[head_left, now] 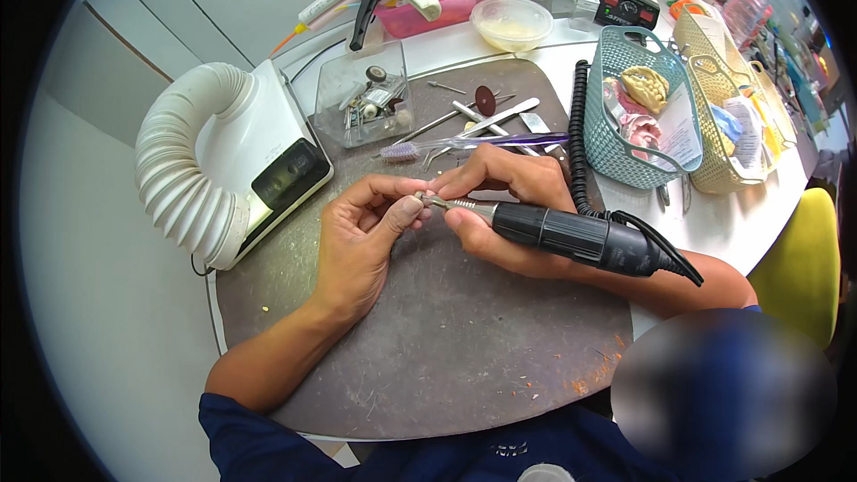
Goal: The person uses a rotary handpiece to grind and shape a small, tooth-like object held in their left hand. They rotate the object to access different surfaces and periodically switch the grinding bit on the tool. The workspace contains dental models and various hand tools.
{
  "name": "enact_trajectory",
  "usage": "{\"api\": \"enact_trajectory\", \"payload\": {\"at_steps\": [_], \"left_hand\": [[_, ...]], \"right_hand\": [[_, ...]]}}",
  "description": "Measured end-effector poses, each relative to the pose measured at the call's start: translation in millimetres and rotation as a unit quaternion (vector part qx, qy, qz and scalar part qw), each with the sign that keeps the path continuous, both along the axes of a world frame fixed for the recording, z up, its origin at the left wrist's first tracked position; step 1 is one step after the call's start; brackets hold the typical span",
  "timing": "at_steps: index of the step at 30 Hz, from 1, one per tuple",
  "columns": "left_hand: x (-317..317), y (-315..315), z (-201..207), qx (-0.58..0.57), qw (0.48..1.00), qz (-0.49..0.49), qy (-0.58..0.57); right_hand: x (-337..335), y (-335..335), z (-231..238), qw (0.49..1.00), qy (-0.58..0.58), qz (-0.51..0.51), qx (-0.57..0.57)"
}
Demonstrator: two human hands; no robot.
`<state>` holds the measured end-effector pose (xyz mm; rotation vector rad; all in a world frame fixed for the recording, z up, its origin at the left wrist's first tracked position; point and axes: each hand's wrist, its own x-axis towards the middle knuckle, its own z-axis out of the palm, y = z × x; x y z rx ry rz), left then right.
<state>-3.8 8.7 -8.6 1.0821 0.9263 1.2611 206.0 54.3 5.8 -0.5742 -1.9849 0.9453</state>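
Observation:
My left hand (359,236) pinches a small greyish piece (420,200) between thumb and fingertips; its exact kind is too small to make out. In my right hand (518,180) lies a black rotary handpiece (571,236), its silver nose and bur pointing left at the small piece. Bur and piece meet or nearly meet; I cannot tell which. Both hands are close together over the grey mat (446,348). Just beyond them lie a purple-handled toothbrush (473,145), crossed metal instruments (500,120) and a dark red cutting disc (485,100).
On the left stands a white suction unit with a ribbed hose (174,187). Behind are a clear box of small parts (366,98), a round tub (511,25) and a pink basket (437,13). A coiled cord (579,134) runs beside a blue-green basket (638,147). Orange crumbs (580,386) lie near the front edge.

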Motion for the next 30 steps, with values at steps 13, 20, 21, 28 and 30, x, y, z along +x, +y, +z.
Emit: {"api": "enact_trajectory", "payload": {"at_steps": [13, 20, 21, 28, 30], "left_hand": [[0.4, 0.9, -0.3, -0.001, 1.0, -0.002, 0.007], [1.5, 0.7, 1.3, 0.005, 1.0, 0.003, 0.003], [1.6, 0.5, 1.5, 0.006, 1.0, 0.004, 0.003], [1.3, -0.1, 1.6, 0.004, 1.0, 0.002, 0.01], [1.0, -0.2, 1.7, 0.004, 1.0, 0.002, 0.013]], "right_hand": [[0.2, 1.0, -2.9, 1.0, 0.008, 0.003, -0.021], [0.9, -1.3, 1.0, 1.0, 0.001, -0.01, -0.02], [0.8, -1.6, 1.0, 1.0, 0.003, -0.009, -0.025], [-0.1, 0.9, -1.8, 1.0, 0.011, 0.006, -0.009], [0.1, 1.2, -1.1, 1.0, 0.012, 0.005, -0.002]]}}
